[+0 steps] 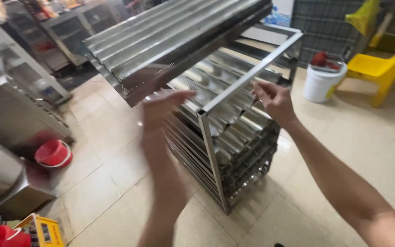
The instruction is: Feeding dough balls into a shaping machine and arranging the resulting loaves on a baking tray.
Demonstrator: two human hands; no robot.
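Corrugated metal tray (170, 41), tilted, shiny.

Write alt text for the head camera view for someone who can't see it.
Two bare hands reach toward a metal rack stacked with corrugated baking trays; the left hand is blurred below a tilted tray on top, the right hand at the rack's top rail. Around it on the tiled floor: a white bucket, a yellow chair and a red bucket.
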